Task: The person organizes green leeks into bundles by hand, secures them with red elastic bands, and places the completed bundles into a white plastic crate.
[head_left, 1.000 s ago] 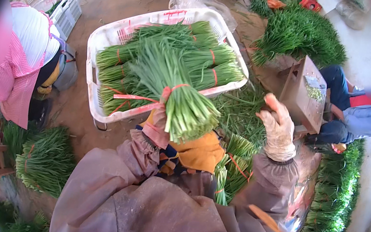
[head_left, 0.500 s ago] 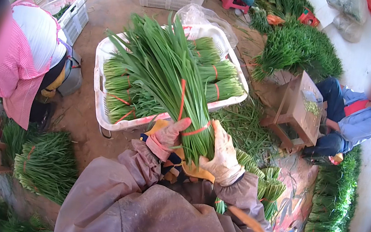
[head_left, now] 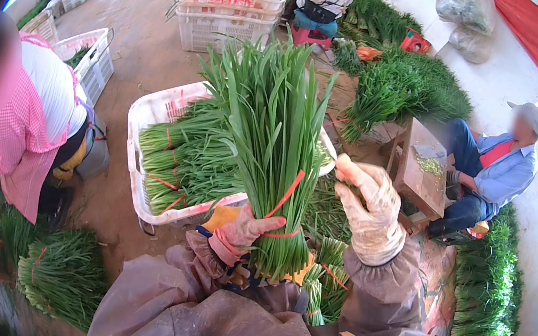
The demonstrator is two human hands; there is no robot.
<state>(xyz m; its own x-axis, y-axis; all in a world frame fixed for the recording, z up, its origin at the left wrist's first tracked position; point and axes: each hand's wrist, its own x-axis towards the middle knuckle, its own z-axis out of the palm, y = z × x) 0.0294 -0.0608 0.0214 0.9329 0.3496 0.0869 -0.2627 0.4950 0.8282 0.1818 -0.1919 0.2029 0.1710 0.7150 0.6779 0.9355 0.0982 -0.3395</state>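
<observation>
My left hand (head_left: 243, 236), in a pinkish glove, is closed around the lower part of a large bunch of garlic chives (head_left: 270, 140). The bunch stands nearly upright, its leaves fanning out at the top. An orange-red band circles the stems just at my fingers, and a loose strip of it sticks up. To the right, clear of the bunch, my right hand (head_left: 377, 217) is raised in a whitish, soiled glove, its fingers loosely bent and apart with nothing visible in them. Behind the bunch, a white plastic crate (head_left: 135, 140) holds banded chive bundles, partly hidden.
Stacked white crates (head_left: 228, 28) stand beyond. A person in blue (head_left: 504, 173) sits right by a wooden stand (head_left: 424, 168); another in pink check (head_left: 24, 157) bends at left. Chives lie in piles (head_left: 411, 92), along the right wall (head_left: 485, 294) and at lower left (head_left: 62, 272).
My right hand has let go of the bunch and moved right and up. The bunch has swung more upright in my left hand. The view has shifted, showing more of the far floor.
</observation>
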